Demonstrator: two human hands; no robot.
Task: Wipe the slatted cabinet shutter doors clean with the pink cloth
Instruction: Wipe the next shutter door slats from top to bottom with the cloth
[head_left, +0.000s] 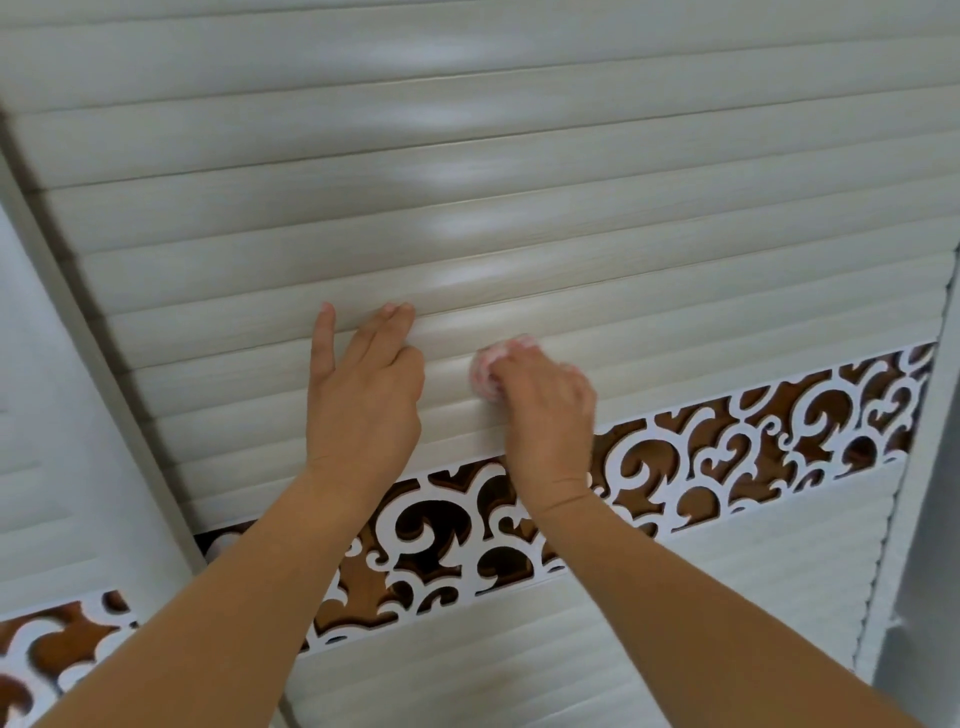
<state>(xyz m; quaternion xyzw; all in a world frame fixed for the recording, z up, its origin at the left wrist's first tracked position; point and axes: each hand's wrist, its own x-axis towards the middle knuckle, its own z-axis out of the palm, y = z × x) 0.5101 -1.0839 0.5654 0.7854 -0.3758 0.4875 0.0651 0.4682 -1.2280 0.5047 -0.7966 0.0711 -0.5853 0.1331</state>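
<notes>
On upper slats of shutter door (519, 218), just above fretwork band (727, 457): pink cloth (491, 366), bunched, gripped in your right hand (545, 410), fingers curled round it, pressed to slat. Left hand (363, 384): fingers straight, flat on slats beside it, bracing. Advice: wipe along each slat w/ steady pressure, work cloth edge into grooves, keep the brace light so slats don't flex.

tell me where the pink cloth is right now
In the head view the pink cloth sits near centre frame, bunched in the right hand against the slatted shutter door, just right of the left hand and above the scrollwork band.
</notes>
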